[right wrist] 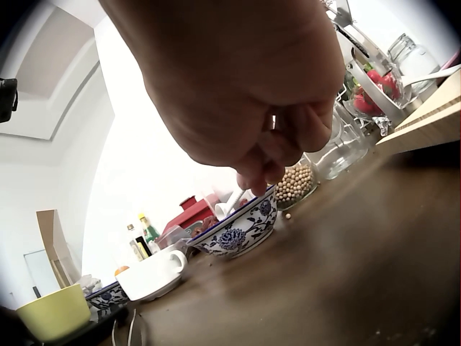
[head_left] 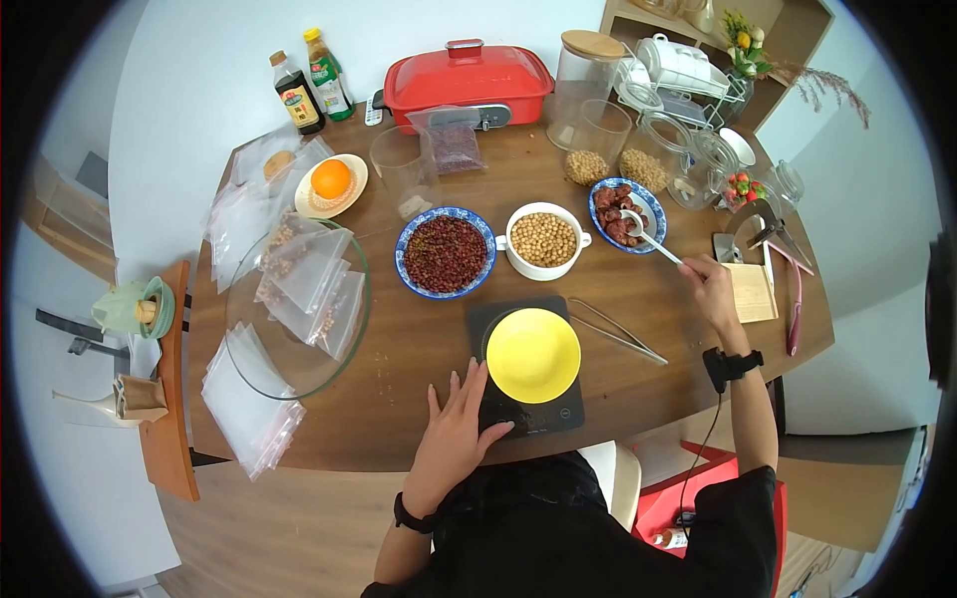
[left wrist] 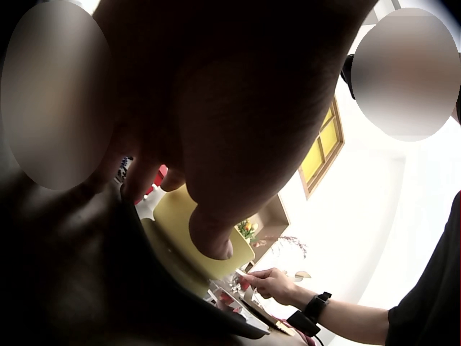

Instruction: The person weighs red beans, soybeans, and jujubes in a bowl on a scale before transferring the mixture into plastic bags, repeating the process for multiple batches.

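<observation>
My right hand grips the handle of a white spoon. The spoon's bowl end sits among dark red dried fruit, possibly dates, in a blue-and-white patterned bowl. My left hand lies with spread fingers at the left edge of a flat black device with a touch panel, like a kitchen scale. On that device stands a yellow bowl, with nothing visible inside. In the left wrist view, the left thumb overlaps the yellow bowl.
Metal tongs lie between the device and right arm. Behind are a white pot of chickpeas and a bowl of small dark red beans. A large glass bowl with bags stands left; a wooden board lies right.
</observation>
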{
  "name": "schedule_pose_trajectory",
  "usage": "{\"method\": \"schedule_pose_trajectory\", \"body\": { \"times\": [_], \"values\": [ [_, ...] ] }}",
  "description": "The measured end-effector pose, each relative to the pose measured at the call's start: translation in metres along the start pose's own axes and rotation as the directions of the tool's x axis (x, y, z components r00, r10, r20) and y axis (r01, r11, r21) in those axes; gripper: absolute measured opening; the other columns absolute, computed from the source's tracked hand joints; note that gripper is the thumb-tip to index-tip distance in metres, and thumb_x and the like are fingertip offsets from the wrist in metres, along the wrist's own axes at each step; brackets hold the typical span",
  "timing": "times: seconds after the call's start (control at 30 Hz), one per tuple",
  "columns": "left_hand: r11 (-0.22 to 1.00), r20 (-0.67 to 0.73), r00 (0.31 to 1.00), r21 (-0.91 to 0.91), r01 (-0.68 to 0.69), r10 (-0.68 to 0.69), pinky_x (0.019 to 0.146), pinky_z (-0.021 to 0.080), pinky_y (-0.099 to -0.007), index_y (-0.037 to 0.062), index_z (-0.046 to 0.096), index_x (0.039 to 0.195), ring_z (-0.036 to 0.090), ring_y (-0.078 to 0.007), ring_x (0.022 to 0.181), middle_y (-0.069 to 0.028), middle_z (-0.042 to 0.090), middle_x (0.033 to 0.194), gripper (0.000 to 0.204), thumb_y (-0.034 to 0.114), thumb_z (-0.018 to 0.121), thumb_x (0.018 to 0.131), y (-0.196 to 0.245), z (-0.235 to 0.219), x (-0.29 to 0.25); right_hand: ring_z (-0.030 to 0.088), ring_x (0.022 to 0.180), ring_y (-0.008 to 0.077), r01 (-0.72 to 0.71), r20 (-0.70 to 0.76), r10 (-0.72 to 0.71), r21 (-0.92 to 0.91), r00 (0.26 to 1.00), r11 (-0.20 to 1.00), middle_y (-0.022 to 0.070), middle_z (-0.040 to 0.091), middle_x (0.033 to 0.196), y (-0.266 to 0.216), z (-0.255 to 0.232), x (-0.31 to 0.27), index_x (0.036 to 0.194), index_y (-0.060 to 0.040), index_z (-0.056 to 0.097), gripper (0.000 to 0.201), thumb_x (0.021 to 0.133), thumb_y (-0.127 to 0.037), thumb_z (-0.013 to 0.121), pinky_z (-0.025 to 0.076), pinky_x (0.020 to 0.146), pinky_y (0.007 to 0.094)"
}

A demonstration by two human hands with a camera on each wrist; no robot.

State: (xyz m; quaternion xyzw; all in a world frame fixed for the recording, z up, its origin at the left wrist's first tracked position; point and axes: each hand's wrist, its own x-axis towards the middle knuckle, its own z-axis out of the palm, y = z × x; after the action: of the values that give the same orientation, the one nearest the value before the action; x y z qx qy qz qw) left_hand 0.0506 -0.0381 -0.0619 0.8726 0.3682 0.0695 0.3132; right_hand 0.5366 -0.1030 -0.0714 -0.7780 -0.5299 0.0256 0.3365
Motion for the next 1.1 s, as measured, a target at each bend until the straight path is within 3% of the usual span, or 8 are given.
{"method": "schedule_pose_trajectory", "body": {
  "times": [0.17,0.23,0.37,0.43,0.53,0.63,0.87,1.1],
  "values": [
    [1.0,0.004,1.0,0.007,-0.002,0.002,0.123,0.022,-0.0657,0.007,0.017,0.166,0.032,-0.0514,0.151,-0.0229,0.03,0.168,0.093,0.049,0.066,0.099,-0.002,0.0,0.0,0.055,0.067,0.016,-0.094,0.058,0.088,0.095,0.994,0.991,0.0069,0.066,0.079,-0.005,0.012,0.002,0.106,0.0023,0.077,0.016,0.098,-0.012,0.074,0.044,0.062,0.0327],
    [1.0,0.011,1.0,0.007,-0.003,0.003,0.123,0.022,-0.0658,0.0066,0.017,0.166,0.032,-0.0512,0.151,-0.0227,0.03,0.169,0.093,0.049,0.066,0.099,-0.001,-0.001,0.0,0.053,0.068,0.0108,-0.231,0.087,0.216,0.227,0.972,0.946,-0.0005,0.063,0.074,-0.002,0.019,0.003,0.104,0.0029,0.077,0.019,0.099,-0.015,0.075,0.044,0.063,0.0298],
    [1.0,0.011,1.0,-0.001,0.001,-0.001,0.123,0.022,-0.066,0.0064,0.017,0.166,0.032,-0.0513,0.151,-0.0224,0.029,0.169,0.093,0.049,0.065,0.1,-0.001,0.0,0.0,0.05,0.066,0.0075,-0.279,0.124,0.254,0.264,0.959,0.923,-0.0038,0.06,0.071,-0.007,0.016,0.005,0.102,0.0011,0.079,0.022,0.1,-0.02,0.074,0.041,0.06,0.027],
    [1.0,0.012,1.0,0.005,-0.002,0.002,0.123,0.021,-0.0661,0.006,0.017,0.166,0.032,-0.0512,0.151,-0.0222,0.029,0.169,0.092,0.049,0.065,0.1,-0.002,0.0,0.0,0.046,0.062,0.0053,-0.494,0.294,0.41,0.323,0.863,0.807,-0.0044,0.058,0.072,-0.018,0.005,0.005,0.102,-0.0026,0.079,0.023,0.102,-0.025,0.072,0.036,0.055,0.0242],
    [1.0,0.012,1.0,0.002,-0.006,0.006,0.123,0.021,-0.0662,0.0057,0.017,0.166,0.032,-0.0514,0.151,-0.0223,0.029,0.169,0.092,0.05,0.064,0.1,-0.002,-0.001,0.0,0.041,0.058,0.0028,-0.634,0.4,0.5,0.363,0.768,0.683,-0.0055,0.055,0.072,-0.023,-0.001,0.005,0.102,-0.0054,0.078,0.023,0.104,-0.027,0.07,0.03,0.051,0.0224],
    [1.0,0.015,1.0,0.007,-0.005,0.005,0.123,0.021,-0.0663,0.0057,0.017,0.166,0.033,-0.0515,0.15,-0.0224,0.029,0.169,0.093,0.05,0.064,0.1,-0.002,-0.001,0.0,0.038,0.056,0.0027,-0.669,0.474,0.477,0.441,0.74,0.599,-0.006,0.052,0.073,-0.014,-0.002,0.004,0.103,-0.0053,0.076,0.022,0.104,-0.026,0.069,0.027,0.048,0.0223],
    [1.0,0.011,1.0,0.006,-0.006,0.006,0.123,0.021,-0.0665,0.0059,0.016,0.166,0.033,-0.0515,0.15,-0.0226,0.029,0.169,0.094,0.051,0.064,0.1,-0.003,0.0,0.0,0.037,0.055,0.0025,-0.657,0.417,0.511,0.414,0.752,0.629,-0.0059,0.052,0.074,-0.016,-0.002,0.003,0.104,-0.0043,0.075,0.024,0.105,-0.027,0.067,0.025,0.048,0.022],
    [1.0,0.009,1.0,0.007,-0.003,0.003,0.123,0.021,-0.0667,0.0069,0.016,0.166,0.033,-0.0512,0.15,-0.0226,0.03,0.168,0.094,0.051,0.065,0.099,-0.003,0.0,0.0,0.034,0.053,0.0018,-0.72,0.515,0.504,0.524,0.693,0.455,-0.0058,0.052,0.078,-0.004,-0.007,0.003,0.108,-0.0038,0.074,0.024,0.105,-0.026,0.066,0.023,0.047,0.0208]
  ]
}}
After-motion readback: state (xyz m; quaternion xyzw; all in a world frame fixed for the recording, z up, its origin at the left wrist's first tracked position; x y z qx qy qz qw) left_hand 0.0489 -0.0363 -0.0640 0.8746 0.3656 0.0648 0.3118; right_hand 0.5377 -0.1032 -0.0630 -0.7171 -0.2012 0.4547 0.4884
